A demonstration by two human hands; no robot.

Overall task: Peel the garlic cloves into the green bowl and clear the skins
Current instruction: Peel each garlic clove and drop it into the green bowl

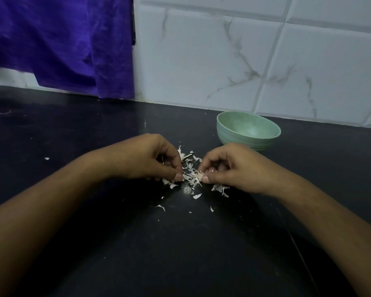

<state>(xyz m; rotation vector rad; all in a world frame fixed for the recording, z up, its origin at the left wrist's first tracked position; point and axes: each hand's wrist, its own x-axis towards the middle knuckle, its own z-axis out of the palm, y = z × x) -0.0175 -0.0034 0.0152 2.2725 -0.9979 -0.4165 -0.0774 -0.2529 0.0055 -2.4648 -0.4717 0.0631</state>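
A pile of white garlic skins [190, 166] lies on the black counter between my two hands. My left hand [152, 159] has its fingers curled down onto the left edge of the pile, thumb tip touching skins. My right hand [227, 168] pinches a small garlic piece with papery skin [198, 175] between thumb and fingers. The green bowl [247, 130] stands upright just behind my right hand; no cloves show in the part of its inside that I see.
Loose skin flakes [196, 196] are scattered toward me on the black counter [180, 254]. A purple cloth [62, 43] hangs at the back left. A white tiled wall [266, 61] runs behind the bowl.
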